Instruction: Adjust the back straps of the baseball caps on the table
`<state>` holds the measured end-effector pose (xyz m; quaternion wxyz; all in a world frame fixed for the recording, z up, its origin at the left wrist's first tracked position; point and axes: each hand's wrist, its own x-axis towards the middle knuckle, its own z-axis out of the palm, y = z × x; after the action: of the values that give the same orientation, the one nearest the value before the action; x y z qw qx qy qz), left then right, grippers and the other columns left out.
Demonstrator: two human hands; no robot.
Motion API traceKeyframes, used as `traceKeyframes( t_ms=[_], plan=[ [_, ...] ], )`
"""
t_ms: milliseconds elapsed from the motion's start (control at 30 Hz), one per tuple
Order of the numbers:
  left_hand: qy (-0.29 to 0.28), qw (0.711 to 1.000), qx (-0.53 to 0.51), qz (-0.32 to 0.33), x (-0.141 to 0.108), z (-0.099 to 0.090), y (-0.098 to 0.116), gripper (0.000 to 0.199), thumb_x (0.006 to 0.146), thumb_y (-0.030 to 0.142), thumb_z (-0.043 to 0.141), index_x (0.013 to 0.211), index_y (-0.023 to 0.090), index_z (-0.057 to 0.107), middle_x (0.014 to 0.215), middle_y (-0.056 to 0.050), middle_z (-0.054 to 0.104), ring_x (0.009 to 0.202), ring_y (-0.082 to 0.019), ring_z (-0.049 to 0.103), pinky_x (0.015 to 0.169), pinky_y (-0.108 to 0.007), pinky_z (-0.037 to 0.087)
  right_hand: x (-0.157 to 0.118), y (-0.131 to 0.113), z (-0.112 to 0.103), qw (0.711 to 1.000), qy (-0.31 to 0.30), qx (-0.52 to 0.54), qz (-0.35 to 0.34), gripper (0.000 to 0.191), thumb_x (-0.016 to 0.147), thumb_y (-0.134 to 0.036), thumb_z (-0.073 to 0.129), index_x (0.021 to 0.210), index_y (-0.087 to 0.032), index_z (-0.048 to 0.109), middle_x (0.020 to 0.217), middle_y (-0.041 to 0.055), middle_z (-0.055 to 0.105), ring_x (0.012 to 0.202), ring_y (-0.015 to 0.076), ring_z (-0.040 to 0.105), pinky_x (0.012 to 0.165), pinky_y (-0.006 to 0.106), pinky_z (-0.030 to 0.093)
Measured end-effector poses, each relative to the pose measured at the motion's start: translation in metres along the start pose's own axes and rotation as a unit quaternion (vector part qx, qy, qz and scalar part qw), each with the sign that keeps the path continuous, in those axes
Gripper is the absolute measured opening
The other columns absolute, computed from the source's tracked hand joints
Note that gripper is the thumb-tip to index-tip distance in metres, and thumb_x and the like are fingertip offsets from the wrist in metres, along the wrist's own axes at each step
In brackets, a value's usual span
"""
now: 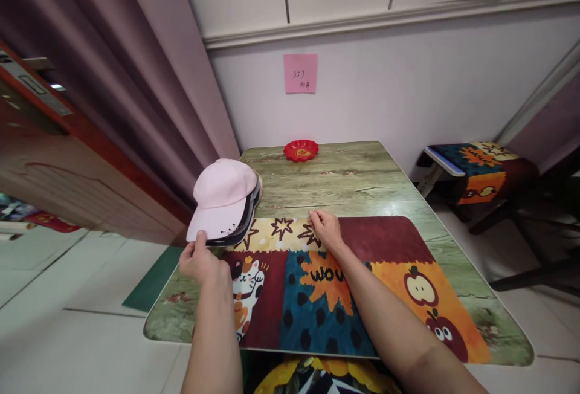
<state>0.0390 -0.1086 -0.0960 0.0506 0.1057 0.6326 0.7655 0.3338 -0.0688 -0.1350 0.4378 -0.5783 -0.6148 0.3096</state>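
Note:
A pale pink cap (224,185) lies on top of several darker caps (251,203) stacked at the left edge of the table. My left hand (202,259) pinches the brim of the pink cap, its thumb on top. Over the cream strip of the colourful mat (317,321), near its back edge, rests my right hand (325,227). Its fingers are curled together, and whether anything small is between them cannot be made out.
A red scalloped dish (301,150) sits at the back of the wood-patterned table (362,170), near the wall. A pink note is on the wall. To the right stands a stool with a matching cover (484,164). A purple curtain hangs at the left.

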Motion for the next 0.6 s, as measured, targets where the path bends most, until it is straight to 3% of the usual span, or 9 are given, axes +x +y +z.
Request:
traceKeyframes(
  t_ms=[167,300,467,600],
  plan=[
    [-0.016,0.996,-0.023,-0.085,0.003,-0.004,0.012,0.039,0.058,0.038,0.076,0.079,0.02,0.049,0.071,0.004,0.049,0.061,-0.012,0.047,0.057,-0.031,0.042,0.0,0.0,0.0,1.0,0.002,-0.007,-0.001,0.046,0.095,-0.054,0.044,0.067,-0.023,0.063,0.067,0.0018,0.07,0.064,0.0169,0.062,0.063,0.025,0.039],
    [-0.021,0.996,-0.031,-0.078,-0.003,-0.003,0.028,0.037,0.059,0.034,0.077,0.078,0.018,0.05,0.067,0.005,0.049,0.055,-0.009,0.042,0.048,-0.025,0.031,0.0,0.0,-0.001,1.0,0.0,-0.005,-0.005,0.047,0.095,-0.054,0.044,0.067,-0.023,0.063,0.065,0.0019,0.069,0.063,0.017,0.061,0.062,0.025,0.038],
    [-0.046,0.995,-0.067,-0.063,-0.017,0.0,0.038,0.034,0.066,0.03,0.075,0.083,0.017,0.049,0.074,0.005,0.054,0.06,-0.007,0.052,0.057,-0.022,0.043,-0.001,0.002,-0.001,1.0,-0.003,-0.006,-0.01,0.046,0.096,-0.053,0.044,0.067,-0.022,0.063,0.065,0.0017,0.069,0.063,0.017,0.062,0.061,0.026,0.037],
    [-0.084,0.99,-0.096,-0.063,-0.025,0.003,0.041,0.032,0.072,0.028,0.07,0.086,0.019,0.042,0.084,0.004,0.059,0.07,-0.009,0.062,0.072,-0.027,0.054,-0.002,0.002,-0.001,1.0,-0.004,-0.009,-0.009,0.047,0.096,-0.054,0.043,0.068,-0.022,0.063,0.065,0.0022,0.068,0.063,0.0172,0.061,0.061,0.026,0.037]
  ],
)
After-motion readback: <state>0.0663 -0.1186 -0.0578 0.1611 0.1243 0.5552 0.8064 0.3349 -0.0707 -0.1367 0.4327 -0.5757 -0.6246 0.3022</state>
